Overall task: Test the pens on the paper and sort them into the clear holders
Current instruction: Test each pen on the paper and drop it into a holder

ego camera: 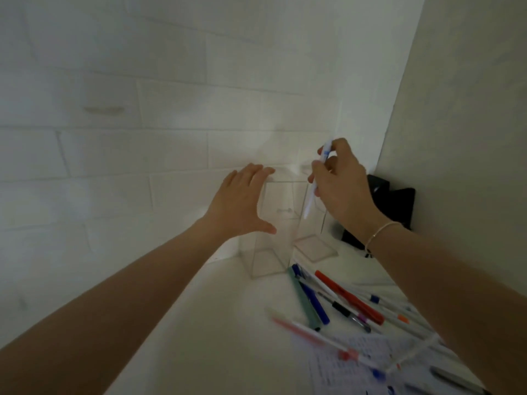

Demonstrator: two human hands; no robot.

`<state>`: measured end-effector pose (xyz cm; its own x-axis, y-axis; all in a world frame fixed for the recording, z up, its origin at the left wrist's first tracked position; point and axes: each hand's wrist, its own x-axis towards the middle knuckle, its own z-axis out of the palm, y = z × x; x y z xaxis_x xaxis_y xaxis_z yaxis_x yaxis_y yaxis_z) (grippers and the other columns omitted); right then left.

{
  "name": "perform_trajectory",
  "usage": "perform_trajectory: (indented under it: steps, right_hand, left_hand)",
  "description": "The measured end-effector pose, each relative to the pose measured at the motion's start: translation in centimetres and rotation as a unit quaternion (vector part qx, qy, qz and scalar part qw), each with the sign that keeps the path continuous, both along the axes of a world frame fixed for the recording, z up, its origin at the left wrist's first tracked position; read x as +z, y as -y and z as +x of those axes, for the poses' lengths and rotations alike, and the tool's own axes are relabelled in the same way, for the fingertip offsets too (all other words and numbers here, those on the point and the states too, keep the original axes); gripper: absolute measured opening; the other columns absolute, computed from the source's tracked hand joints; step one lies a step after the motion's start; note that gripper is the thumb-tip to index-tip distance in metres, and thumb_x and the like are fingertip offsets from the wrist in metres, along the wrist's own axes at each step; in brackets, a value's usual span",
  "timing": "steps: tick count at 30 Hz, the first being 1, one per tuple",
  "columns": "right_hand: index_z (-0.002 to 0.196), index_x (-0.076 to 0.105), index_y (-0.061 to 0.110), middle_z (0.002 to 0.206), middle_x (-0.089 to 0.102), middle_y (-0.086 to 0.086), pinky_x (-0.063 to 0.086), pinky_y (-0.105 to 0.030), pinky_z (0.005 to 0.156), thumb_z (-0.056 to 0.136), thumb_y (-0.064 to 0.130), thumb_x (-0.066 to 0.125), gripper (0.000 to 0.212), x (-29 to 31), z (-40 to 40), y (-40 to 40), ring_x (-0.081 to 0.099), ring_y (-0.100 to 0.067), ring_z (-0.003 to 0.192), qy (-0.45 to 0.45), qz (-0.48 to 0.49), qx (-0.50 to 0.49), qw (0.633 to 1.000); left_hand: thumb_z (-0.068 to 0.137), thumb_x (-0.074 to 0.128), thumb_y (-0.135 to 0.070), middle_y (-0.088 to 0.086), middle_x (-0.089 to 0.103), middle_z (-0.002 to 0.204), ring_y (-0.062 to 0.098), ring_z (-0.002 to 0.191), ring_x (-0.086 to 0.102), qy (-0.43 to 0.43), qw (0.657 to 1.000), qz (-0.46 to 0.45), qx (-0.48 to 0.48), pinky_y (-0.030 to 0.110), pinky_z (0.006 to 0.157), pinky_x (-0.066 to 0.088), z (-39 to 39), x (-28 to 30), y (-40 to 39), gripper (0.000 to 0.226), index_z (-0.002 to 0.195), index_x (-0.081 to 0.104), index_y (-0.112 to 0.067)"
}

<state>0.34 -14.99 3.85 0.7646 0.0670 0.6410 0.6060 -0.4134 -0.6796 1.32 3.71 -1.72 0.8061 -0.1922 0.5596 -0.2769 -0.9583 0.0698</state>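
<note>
Two clear square holders stand on the white table against the brick wall: a left holder and a right holder. My left hand lies with straight fingers against the left holder's top and side. My right hand pinches a white pen with blue trim, held tip down over the right holder's opening. Several loose pens in blue, red, green and black lie on the table in front of the holders. A printed paper lies at the lower right, partly under pens.
A black object sits in the corner behind my right wrist. The white brick wall runs behind the holders, and a plain wall closes the right side. A red-capped pen lies blurred near the paper.
</note>
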Motion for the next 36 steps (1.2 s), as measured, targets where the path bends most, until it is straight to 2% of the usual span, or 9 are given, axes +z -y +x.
perform_trajectory:
  steps: [3, 8, 11, 16, 21, 25, 30, 33, 36]
  right_hand:
    - [0.1, 0.043, 0.017, 0.083, 0.063, -0.027, 0.055, -0.049, 0.065, 0.095, 0.011, 0.047, 0.009, -0.4, 0.3, 0.9, 0.061, -0.037, 0.069, -0.011, 0.013, 0.01, 1.0]
    - [0.1, 0.043, 0.014, 0.077, 0.061, -0.015, 0.044, -0.023, 0.052, 0.097, 0.009, 0.045, 0.006, -0.7, 0.9, 2.0, 0.054, 0.0, 0.049, -0.055, 0.069, 0.03, 0.996]
    - [0.101, 0.043, 0.013, 0.077, 0.059, -0.01, 0.045, -0.017, 0.047, 0.097, 0.009, 0.045, 0.006, -1.3, 1.1, 2.0, 0.055, 0.002, 0.048, -0.072, 0.07, 0.036, 0.994]
    - [0.099, 0.044, 0.015, 0.077, 0.062, -0.014, 0.046, -0.031, 0.057, 0.096, 0.009, 0.047, 0.007, -1.8, 1.3, 1.4, 0.054, -0.015, 0.059, -0.083, 0.084, 0.046, 0.992]
    - [0.084, 0.043, 0.022, 0.074, 0.061, -0.005, 0.055, -0.032, 0.061, 0.095, 0.009, 0.05, 0.019, -1.2, 0.9, 0.3, 0.059, -0.017, 0.061, -0.02, 0.134, 0.072, 0.988]
    - [0.099, 0.043, 0.016, 0.079, 0.064, -0.015, 0.057, -0.046, 0.068, 0.092, 0.009, 0.052, 0.013, -3.5, 1.6, -1.0, 0.065, -0.031, 0.069, -0.065, 0.002, 0.051, 0.997]
    - [0.103, 0.039, 0.019, 0.066, 0.06, -0.004, 0.052, -0.031, 0.059, 0.096, 0.022, 0.046, 0.011, -6.6, 1.4, -1.2, 0.06, -0.021, 0.058, -0.051, -0.272, 0.056, 0.959]
    - [0.101, 0.049, 0.022, 0.083, 0.065, 0.005, 0.043, -0.024, 0.078, 0.097, 0.032, 0.046, 0.012, -6.8, 0.9, -0.3, 0.057, -0.012, 0.071, -0.024, -0.326, 0.077, 0.942]
    - [0.103, 0.062, 0.018, 0.085, 0.054, 0.021, 0.041, -0.023, 0.086, 0.095, 0.025, 0.051, 0.015, -7.0, 0.4, 1.4, 0.053, -0.008, 0.085, -0.01, -0.324, 0.114, 0.939]
  left_hand:
    - [0.053, 0.079, -0.061, 0.005, 0.034, 0.143, 0.023, 0.132, 0.031, 0.008, 1.0, -0.001, -0.014, 0.036, 0.109, 0.026, 0.1, 0.6, 0.2, 0.11, 0.139, 0.028, -0.017]
    - [0.057, 0.077, -0.06, 0.003, 0.038, 0.137, 0.023, 0.126, 0.032, -0.015, 1.0, 0.004, 0.006, 0.038, 0.1, 0.036, -0.5, 1.9, 0.4, 0.104, 0.138, 0.027, -0.018]
    - [0.058, 0.076, -0.06, 0.006, 0.039, 0.133, 0.026, 0.121, 0.036, -0.036, 0.999, 0.019, 0.018, 0.042, 0.097, 0.042, -0.9, 2.5, 0.3, 0.107, 0.14, 0.021, -0.017]
    - [0.07, 0.063, -0.063, 0.002, 0.054, 0.106, 0.023, 0.084, 0.059, -0.013, 0.997, -0.081, -0.005, 0.036, 0.078, 0.049, -1.9, 5.8, 0.8, 0.084, 0.131, 0.023, -0.021]
    - [0.079, 0.037, -0.076, 0.006, 0.061, 0.098, 0.022, 0.083, 0.063, -0.018, 0.971, -0.237, -0.002, 0.038, 0.082, 0.05, 0.0, 9.3, 0.7, 0.076, 0.126, 0.036, -0.017]
    - [0.075, 0.026, -0.084, 0.013, 0.063, 0.107, 0.029, 0.086, 0.066, -0.048, 0.957, -0.281, 0.045, 0.043, 0.086, 0.051, 1.3, 9.6, 1.2, 0.088, 0.127, 0.042, -0.015]
    - [0.08, 0.026, -0.078, 0.018, 0.063, 0.1, 0.027, 0.058, 0.07, -0.13, 0.933, -0.33, 0.055, 0.039, 0.068, 0.059, 1.6, 10.7, 2.2, 0.088, 0.127, 0.044, -0.006]
    - [0.085, 0.024, -0.073, 0.022, 0.067, 0.089, 0.026, 0.057, 0.07, -0.185, 0.919, -0.34, 0.075, 0.036, 0.064, 0.06, 1.5, 11.1, 2.6, 0.085, 0.12, 0.049, 0.0]
    - [0.083, 0.027, -0.075, 0.023, 0.069, 0.082, 0.025, 0.059, 0.071, -0.197, 0.918, -0.336, 0.078, 0.034, 0.064, 0.06, 1.9, 10.5, 2.6, 0.091, 0.107, 0.054, 0.009]
